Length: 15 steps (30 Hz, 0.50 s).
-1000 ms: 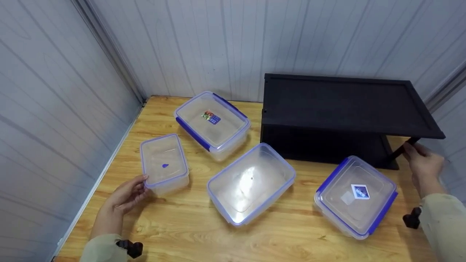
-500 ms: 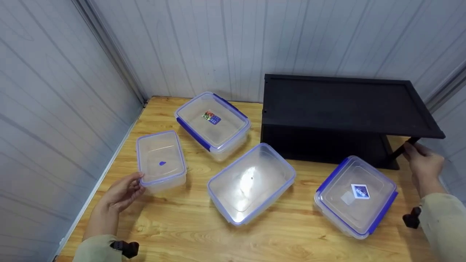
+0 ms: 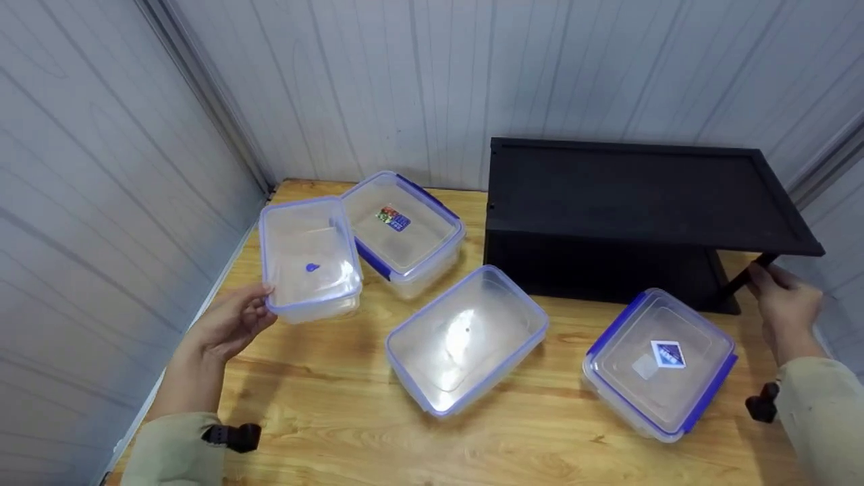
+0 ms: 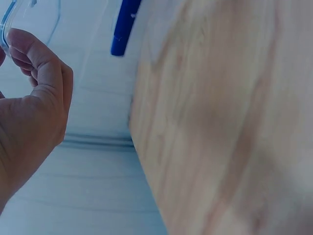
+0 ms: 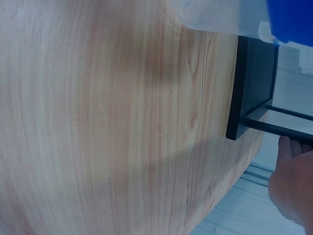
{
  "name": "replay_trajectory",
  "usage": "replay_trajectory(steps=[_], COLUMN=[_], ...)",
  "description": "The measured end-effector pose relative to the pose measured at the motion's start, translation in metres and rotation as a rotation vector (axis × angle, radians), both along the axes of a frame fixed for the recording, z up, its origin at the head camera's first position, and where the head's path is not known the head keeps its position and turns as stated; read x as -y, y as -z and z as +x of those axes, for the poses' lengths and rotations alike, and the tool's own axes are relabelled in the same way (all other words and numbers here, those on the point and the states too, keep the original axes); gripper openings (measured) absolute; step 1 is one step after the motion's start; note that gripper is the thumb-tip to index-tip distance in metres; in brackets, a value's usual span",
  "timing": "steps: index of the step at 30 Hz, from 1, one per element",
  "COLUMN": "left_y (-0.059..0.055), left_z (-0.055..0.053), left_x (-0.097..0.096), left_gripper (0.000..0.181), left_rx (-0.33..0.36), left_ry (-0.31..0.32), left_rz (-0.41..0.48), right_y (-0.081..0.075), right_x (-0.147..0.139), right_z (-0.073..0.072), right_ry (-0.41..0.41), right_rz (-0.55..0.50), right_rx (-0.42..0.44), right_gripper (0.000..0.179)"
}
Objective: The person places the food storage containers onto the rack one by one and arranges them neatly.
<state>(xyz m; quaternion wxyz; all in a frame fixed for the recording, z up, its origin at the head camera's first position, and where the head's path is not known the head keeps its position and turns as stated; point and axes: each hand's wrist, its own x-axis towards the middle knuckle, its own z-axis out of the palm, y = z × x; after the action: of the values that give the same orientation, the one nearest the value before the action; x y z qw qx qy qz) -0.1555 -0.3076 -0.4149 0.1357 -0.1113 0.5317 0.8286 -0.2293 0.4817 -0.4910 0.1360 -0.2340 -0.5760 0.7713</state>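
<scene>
My left hand pinches the near left corner of a clear rectangular food container with a pale purple rim and a small blue mark. The container is raised off the table and tilted, overlapping part of a second container behind it in the head view. In the left wrist view, the fingers curl at its edge. At far right, my right hand grips the front right post of a black two-tier shelf. The right wrist view shows fingertips against that post; the far side of the grip is hidden.
Another clear container lies mid-table, and a squarer one with blue clips stands before the shelf. All rest on a wood-grain table. Pale panel walls close off the back and both sides.
The left hand first slid its container slightly left, then raised it up and away from the table toward the back. The right hand and the shelf have stayed put.
</scene>
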Motion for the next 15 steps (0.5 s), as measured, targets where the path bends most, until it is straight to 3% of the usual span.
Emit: replay_trajectory(steps=[6,15], left_y=[-0.022,-0.044], left_z=[-0.023,-0.054], left_x=[-0.033,-0.084], left_gripper=[0.02,0.012], left_rx=[-0.067,-0.112], left_ry=[0.069,0.147], left_rz=[-0.036,-0.036], right_y=[0.002,-0.004], right_x=[-0.001,0.005], right_z=[-0.002,-0.003], right_ry=[0.003,0.006], right_rz=[0.066,0.002], right_rx=[0.067,0.051], right_gripper=[0.051,0.056])
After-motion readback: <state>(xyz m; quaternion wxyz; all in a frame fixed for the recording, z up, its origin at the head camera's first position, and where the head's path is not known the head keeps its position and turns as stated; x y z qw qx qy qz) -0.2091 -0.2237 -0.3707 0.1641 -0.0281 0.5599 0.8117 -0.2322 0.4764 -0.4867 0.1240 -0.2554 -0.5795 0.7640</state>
